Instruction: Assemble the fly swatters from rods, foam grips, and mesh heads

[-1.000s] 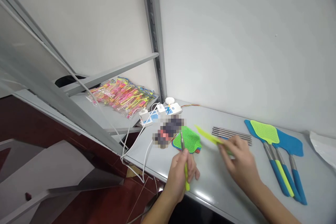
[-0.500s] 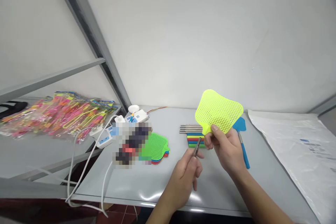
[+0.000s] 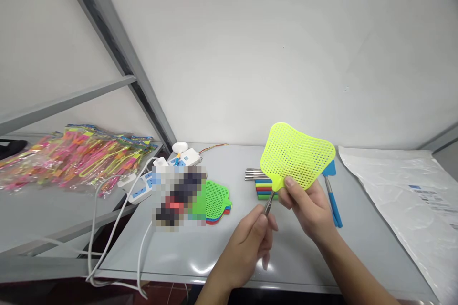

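As the head view shows just right of the frame's middle, the right hand (image 3: 307,207) pinches the yellow-green mesh head (image 3: 295,152) near its lower edge, thumb in front, a hold that seems chosen to leave its narrow neck free and turned toward the other hand. Below it, the left hand (image 3: 250,243) is curled around a metal rod (image 3: 269,201) close to its tip, probably for steady aim. Tip and neck appear to meet; whether the rod has entered cannot be told. Left of the hands, stacked mesh heads (image 3: 216,200) lie flat, while behind the hands coloured handles (image 3: 265,190) and spare rods (image 3: 253,174) lie parallel, perhaps for easy picking. Blue-handled swatters (image 3: 332,202) rest farther right. Writing is scarce: at the right edge a white package (image 3: 379,171) bears a label (image 3: 425,195) too small to read, and the bagged items (image 3: 96,157) at left show no legible brand.
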A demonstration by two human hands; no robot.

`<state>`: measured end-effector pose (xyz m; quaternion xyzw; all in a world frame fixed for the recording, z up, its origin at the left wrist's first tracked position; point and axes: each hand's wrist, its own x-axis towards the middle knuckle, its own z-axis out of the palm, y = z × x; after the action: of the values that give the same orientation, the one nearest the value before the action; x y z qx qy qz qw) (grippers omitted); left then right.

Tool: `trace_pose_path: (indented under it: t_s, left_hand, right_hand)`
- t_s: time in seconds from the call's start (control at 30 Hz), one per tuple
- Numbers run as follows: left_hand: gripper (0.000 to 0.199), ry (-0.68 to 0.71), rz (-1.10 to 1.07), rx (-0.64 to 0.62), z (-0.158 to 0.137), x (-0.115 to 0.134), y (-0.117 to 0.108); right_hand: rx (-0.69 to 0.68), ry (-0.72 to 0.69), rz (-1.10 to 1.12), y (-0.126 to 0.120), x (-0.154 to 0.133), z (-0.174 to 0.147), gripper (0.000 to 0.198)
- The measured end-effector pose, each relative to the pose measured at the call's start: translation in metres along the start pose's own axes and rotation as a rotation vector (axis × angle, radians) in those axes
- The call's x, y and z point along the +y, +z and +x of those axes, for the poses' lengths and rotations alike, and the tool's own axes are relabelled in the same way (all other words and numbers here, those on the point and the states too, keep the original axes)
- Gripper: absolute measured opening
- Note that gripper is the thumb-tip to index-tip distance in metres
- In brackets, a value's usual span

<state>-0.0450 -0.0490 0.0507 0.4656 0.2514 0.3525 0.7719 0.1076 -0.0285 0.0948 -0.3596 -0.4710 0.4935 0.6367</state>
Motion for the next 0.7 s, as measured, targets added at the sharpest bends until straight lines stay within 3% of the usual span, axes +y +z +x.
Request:
trace_pose_path:
  t_s: [0.13, 0.27, 0.4, 0.57, 0.7]
  left_hand:
    - [0.037, -0.045, -0.166, -0.153, -0.001, -0.004, -0.003]
    - [0.038, -0.115, -0.243, -0.185, -0.004, 0.0, -0.002]
    - [0.037, -0.165, -0.101, -0.061, -0.01, 0.011, 0.006]
    - [0.037, -0.161, 0.137, 0.269, -0.016, 0.019, 0.021]
    - [0.037, -0.141, 0.154, 0.224, -0.014, 0.018, 0.016]
  right_hand:
    - [-0.071, 0.073, 0.052, 0.0, 0.003, -0.002, 0.024]
    - [-0.084, 0.107, 0.085, 0.001, 0.007, -0.005, 0.032]
    - [-0.117, 0.144, 0.074, 0.001, 0.009, -0.009, 0.035]
    - [-0.097, 0.186, 0.099, -0.002, 0.011, -0.012, 0.04]
    - [-0.146, 0.195, 0.055, -0.005, 0.012, -0.009, 0.038]
